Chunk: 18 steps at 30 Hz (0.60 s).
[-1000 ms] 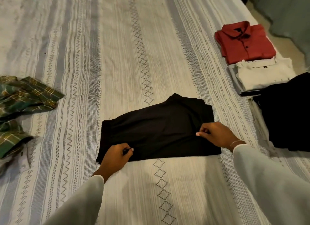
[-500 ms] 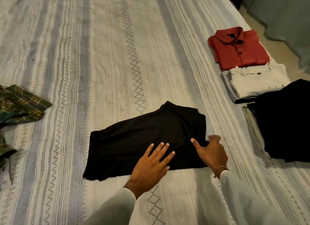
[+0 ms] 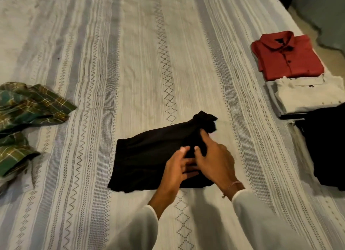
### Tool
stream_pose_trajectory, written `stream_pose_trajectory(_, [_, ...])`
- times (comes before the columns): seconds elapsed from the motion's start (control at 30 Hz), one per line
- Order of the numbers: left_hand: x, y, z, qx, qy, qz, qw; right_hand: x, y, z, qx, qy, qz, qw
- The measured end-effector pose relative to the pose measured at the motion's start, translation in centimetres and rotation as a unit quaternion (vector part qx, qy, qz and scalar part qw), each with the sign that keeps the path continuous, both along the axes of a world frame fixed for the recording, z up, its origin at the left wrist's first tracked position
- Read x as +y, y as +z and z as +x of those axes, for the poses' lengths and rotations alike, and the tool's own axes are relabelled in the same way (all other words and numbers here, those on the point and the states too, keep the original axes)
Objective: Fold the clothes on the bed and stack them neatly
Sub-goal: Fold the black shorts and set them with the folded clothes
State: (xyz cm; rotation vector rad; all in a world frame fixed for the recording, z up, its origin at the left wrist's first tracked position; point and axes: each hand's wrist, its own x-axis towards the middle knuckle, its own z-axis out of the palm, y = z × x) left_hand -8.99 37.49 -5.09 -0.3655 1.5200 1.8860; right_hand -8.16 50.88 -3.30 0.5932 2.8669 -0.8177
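We've got both hands on the black shirt (image 3: 149,156) near the bed's (image 3: 130,63) front edge: left hand (image 3: 177,167) flat, right hand (image 3: 214,160) pinching fabric w/ curled fingers; tugging could undo the fold

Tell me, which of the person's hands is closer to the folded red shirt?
Right. The right hand lies on the black garment's right side, toward the red shirt; the left hand sits just left of it, farther away.
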Motion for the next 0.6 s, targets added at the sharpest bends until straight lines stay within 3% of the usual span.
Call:
stream_pose_trajectory(0.1, [-2.7, 0.1, -2.5, -0.151, 0.077, 0.070, 0.983, -5.1, -0.4, -1.1, -0.054, 0.107, 0.005, 0.993])
stream_pose_trajectory(0.2, [-4.9, -1.7, -3.2, -0.167, 0.100, 0.037, 0.980, -8.2, -3.2, -1.1, -0.097, 0.121, -0.119, 0.981])
stream_pose_trajectory(0.27, [-5.6, -3.5, -3.3, -0.127, 0.102, -0.009, 0.987, -8.8, -5.3, -0.3, -0.039, 0.104, -0.118, 0.987])
stream_pose_trajectory(0.37, [-5.5, -5.8, -3.2, -0.079, 0.108, -0.065, 0.989, -7.8, -8.0, 1.4, 0.070, 0.083, 0.014, 0.994])
stream_pose_trajectory(0.5, [-5.3, -7.4, -2.6, -0.014, 0.109, -0.156, 0.982, -5.6, -9.5, 2.4, 0.086, 0.060, 0.103, 0.989])
stream_pose_trajectory(0.57, [-5.2, -7.3, -2.3, 0.106, 0.093, -0.274, 0.951, -4.7, -9.7, 2.3, 0.082, 0.002, 0.082, 0.993])
stream_pose_trajectory(0.6, [-5.2, -7.2, -2.0, 0.188, 0.090, -0.338, 0.918, -4.4, -9.6, 2.2, 0.075, -0.043, 0.053, 0.995])
